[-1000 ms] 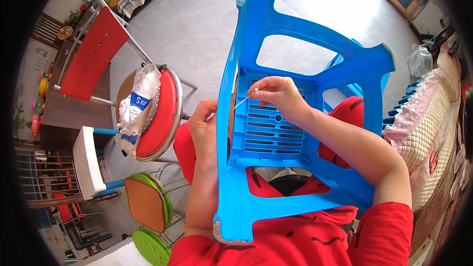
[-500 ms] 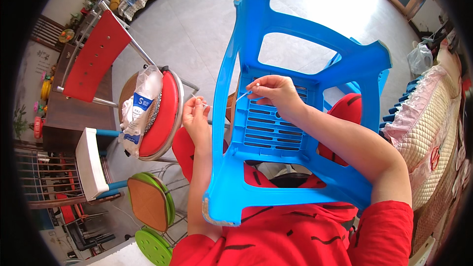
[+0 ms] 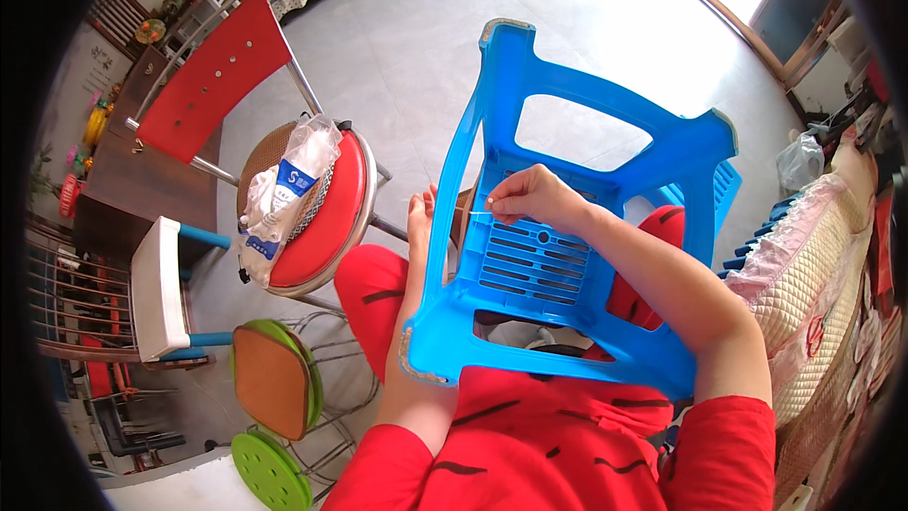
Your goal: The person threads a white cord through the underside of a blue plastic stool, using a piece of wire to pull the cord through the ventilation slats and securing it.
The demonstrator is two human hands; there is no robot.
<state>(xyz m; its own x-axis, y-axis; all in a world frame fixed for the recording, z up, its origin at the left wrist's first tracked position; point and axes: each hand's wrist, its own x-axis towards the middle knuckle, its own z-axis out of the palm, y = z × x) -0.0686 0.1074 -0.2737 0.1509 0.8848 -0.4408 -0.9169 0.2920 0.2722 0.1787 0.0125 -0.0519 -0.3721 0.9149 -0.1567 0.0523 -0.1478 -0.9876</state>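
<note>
A blue plastic stool [image 3: 549, 360] rests upside down on my lap, legs pointing up. Inside its frame, over the slotted seat, my right hand [image 3: 534, 197] is closed in a pinch on a thin white stick [image 3: 478, 213] with a small pale tip, resembling a cotton swab. The stick points left toward my left hand [image 3: 421, 213], which is at the outer side of the stool's left leg. Its fingers are drawn together, partly hidden by that leg, and what they hold cannot be made out.
To the left, a red-seated metal chair [image 3: 326, 237] carries a clear plastic bag [image 3: 284, 189] of white items. Nearer are a white-topped stool [image 3: 161, 289] and brown and green round-cornered seats [image 3: 271, 380]. A quilted cream cover [image 3: 804, 255] lies at the right.
My right hand has moved a little downward, and the white stick has turned nearly level. My left hand has shifted right, behind the stool leg. The view has shifted, with the stool appearing lower.
</note>
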